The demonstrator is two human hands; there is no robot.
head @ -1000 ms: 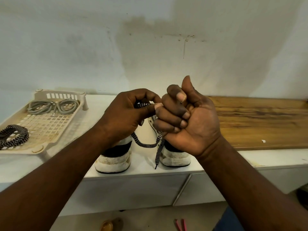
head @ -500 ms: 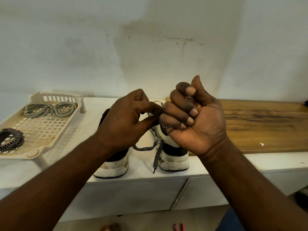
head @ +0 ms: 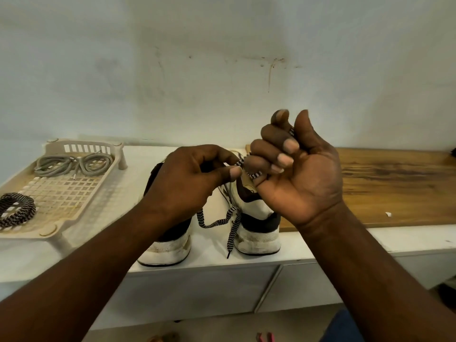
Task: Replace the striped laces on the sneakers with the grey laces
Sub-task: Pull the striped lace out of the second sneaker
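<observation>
Two white sneakers with dark heels, left sneaker (head: 167, 248) and right sneaker (head: 259, 233), stand heels toward me on the white counter (head: 370, 240). A black-and-white striped lace (head: 222, 220) hangs between them, its end dangling at the counter edge. My right hand (head: 301, 174) is raised palm toward me, its curled fingers wrapped by turns of that lace. My left hand (head: 187, 183) pinches the lace beside the right fingers. Grey laces (head: 71, 164) lie coiled at the back of a beige tray (head: 59, 213). Another striped lace (head: 14, 209) lies coiled at the tray's left front.
A wooden board (head: 394, 183) covers the counter to the right, with a small white scrap (head: 388, 214) on it. A stained white wall rises behind. Below the counter edge are drawer fronts, and small pink and orange items lie on the floor.
My right hand has loosened and its fingers spread slightly. Striped lace now shows around them. My left hand has dropped a little and pulls the lace sideways. The view tilted down.
</observation>
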